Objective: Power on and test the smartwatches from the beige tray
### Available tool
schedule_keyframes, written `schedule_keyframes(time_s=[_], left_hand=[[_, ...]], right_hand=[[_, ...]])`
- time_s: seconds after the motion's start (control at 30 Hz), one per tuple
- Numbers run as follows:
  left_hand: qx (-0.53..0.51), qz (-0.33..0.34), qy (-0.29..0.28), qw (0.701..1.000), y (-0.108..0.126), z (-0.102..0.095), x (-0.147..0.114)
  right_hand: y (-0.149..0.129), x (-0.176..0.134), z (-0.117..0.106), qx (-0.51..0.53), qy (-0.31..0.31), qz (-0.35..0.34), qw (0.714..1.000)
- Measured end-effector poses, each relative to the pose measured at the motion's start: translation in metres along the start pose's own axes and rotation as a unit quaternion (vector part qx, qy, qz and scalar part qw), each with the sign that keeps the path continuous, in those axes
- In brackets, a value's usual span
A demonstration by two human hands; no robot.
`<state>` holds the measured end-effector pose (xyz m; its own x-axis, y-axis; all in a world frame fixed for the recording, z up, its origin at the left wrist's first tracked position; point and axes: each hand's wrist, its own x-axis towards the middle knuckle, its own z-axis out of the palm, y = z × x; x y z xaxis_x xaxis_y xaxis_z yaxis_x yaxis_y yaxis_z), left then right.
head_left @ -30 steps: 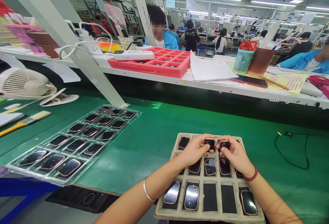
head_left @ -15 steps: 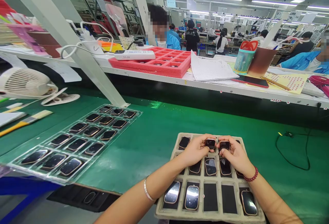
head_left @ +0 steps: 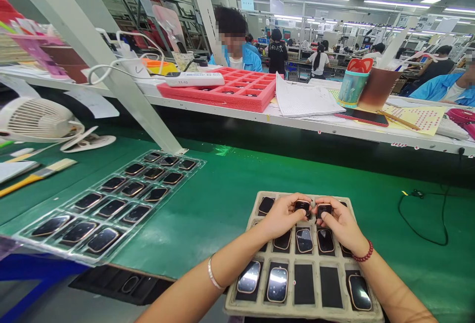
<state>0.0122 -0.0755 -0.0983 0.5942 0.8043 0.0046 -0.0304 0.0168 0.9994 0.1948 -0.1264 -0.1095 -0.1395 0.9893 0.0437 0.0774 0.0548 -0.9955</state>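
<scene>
My left hand is closed on a smartwatch with a dark screen and gold rim, its thumb lying on the screen's lower edge. Close beside it, my right hand grips a second smartwatch, thumb at the screen's lower part. Both are held above the back of a beige compartment tray. More watches lie face up in this tray, among them one in the front row. Two front compartments show bare black bottoms. My forearms and hands hide some of the compartments.
Left on the green bench lies a clear plastic tray of watches. Beyond it are a white fan and a brush. A black cable lies right. The shelf holds a red foam tray. Co-workers sit beyond.
The thumb of my left hand has shifted onto the watch's screen, and that watch has tilted slightly. My right hand has hardly moved. The trays stay where they were.
</scene>
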Motion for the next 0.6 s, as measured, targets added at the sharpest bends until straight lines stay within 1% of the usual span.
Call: schedule_keyframes(time_s=[0.17, 0.27, 0.43, 0.6], left_hand=[[0.001, 0.009, -0.010, 1.000, -0.0046, -0.0004, 0.0005], [0.022, 0.018, -0.007, 1.000, -0.0033, -0.0006, 0.0002], [0.031, -0.023, -0.023, 0.999, -0.0003, -0.0016, -0.0001], [0.013, -0.026, -0.026, 0.999, -0.0003, -0.0014, -0.0009]], right_hand=[[-0.0013, -0.0003, 0.0012, 0.001, 0.000, 0.003, 1.000], [-0.0004, 0.0004, 0.0014, -0.012, 0.004, -0.012, 1.000], [0.0001, 0.0012, 0.0015, -0.025, 0.007, -0.019, 0.999], [-0.0002, 0.0007, 0.0016, -0.014, 0.001, -0.020, 1.000]])
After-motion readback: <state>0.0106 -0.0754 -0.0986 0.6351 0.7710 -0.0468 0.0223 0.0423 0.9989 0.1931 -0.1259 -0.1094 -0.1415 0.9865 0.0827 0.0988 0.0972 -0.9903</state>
